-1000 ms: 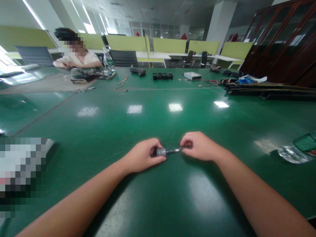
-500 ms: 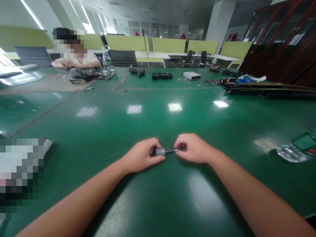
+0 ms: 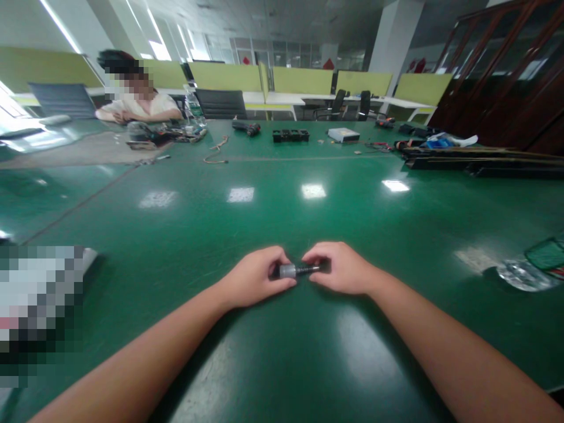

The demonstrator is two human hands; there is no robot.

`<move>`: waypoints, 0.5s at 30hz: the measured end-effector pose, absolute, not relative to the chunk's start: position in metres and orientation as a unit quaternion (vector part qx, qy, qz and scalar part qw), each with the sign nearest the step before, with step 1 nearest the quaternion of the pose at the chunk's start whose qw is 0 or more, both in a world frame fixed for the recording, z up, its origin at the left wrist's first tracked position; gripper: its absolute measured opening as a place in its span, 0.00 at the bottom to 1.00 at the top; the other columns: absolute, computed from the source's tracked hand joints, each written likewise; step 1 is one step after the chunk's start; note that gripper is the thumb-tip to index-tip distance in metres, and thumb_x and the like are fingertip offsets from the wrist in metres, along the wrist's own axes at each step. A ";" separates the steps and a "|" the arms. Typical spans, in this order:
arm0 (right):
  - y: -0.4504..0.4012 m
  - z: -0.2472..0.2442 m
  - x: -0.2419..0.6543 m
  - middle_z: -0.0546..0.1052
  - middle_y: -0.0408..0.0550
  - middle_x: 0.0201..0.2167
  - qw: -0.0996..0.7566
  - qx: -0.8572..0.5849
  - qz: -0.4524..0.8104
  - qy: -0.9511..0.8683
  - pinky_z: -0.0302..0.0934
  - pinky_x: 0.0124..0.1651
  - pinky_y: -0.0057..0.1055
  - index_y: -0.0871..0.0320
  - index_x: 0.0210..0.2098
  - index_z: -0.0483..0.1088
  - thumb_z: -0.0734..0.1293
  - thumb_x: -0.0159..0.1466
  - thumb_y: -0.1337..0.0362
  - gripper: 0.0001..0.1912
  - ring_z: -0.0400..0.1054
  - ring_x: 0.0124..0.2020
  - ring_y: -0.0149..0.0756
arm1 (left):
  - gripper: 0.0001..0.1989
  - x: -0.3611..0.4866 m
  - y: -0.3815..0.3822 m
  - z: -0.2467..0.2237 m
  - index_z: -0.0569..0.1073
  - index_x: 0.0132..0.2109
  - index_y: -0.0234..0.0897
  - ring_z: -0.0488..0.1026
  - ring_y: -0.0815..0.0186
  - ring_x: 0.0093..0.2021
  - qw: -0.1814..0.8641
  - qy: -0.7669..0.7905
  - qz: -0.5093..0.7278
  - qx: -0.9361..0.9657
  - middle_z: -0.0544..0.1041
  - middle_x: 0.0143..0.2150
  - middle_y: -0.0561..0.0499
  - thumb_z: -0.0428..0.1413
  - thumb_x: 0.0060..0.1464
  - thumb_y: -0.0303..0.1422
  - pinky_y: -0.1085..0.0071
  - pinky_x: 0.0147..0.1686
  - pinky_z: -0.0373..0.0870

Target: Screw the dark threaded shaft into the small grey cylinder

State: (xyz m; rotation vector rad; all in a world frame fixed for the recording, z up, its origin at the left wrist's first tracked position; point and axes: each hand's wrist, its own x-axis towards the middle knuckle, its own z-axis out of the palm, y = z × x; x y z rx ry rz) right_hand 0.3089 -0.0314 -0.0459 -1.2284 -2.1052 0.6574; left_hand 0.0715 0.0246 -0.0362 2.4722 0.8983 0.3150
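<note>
Low over the tabletop, between my two hands, is a slim dark rod with a grey sleeve [image 3: 288, 271], held roughly level. My left hand [image 3: 258, 275] is curled round the sleeved end, thumb below and fingers above; its dark tip disappears into the palm. From the other side my right hand [image 3: 341, 267] curves loosely round the thinner black end, with part of the shaft showing between finger and thumb. That far end is hidden inside the hand, and the exact kind of the rod is too small to make out.
The green table [image 3: 282, 217] stretches ahead. A blurred-out pale box [image 3: 44, 282] is at left, a clear bottle [image 3: 526, 273] at right. Along the far side lie a black block [image 3: 291, 136], a white box [image 3: 343, 136] and dark strips [image 3: 484, 160]. A person [image 3: 141, 106] sits at far left.
My right hand has shifted slightly left along the rod, its finger and thumb now parted more round the shaft. My left hand has stayed almost in place.
</note>
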 end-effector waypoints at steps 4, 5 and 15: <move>-0.031 -0.047 0.306 0.78 0.47 0.36 0.295 -0.465 0.236 -0.801 0.64 0.41 0.30 0.59 0.41 0.77 0.72 0.55 0.70 0.13 0.70 0.36 0.34 | 0.12 0.072 0.024 -0.037 0.72 0.40 0.38 0.68 0.66 0.30 0.239 0.330 0.117 0.906 0.72 0.31 0.55 0.60 0.54 0.41 0.73 0.29 0.59; -0.031 -0.048 0.305 0.78 0.47 0.36 0.294 -0.464 0.233 -0.803 0.63 0.41 0.30 0.59 0.41 0.77 0.72 0.56 0.70 0.13 0.70 0.36 0.34 | 0.12 0.072 0.024 -0.037 0.72 0.40 0.38 0.68 0.66 0.30 0.237 0.330 0.118 0.906 0.72 0.31 0.55 0.60 0.54 0.42 0.73 0.29 0.59; -0.029 -0.050 0.299 0.78 0.47 0.35 0.284 -0.447 0.203 -0.824 0.61 0.42 0.30 0.58 0.41 0.77 0.71 0.59 0.69 0.09 0.69 0.37 0.35 | 0.12 0.072 0.023 -0.036 0.72 0.39 0.38 0.69 0.66 0.31 0.237 0.330 0.119 0.906 0.74 0.33 0.54 0.60 0.54 0.41 0.73 0.30 0.60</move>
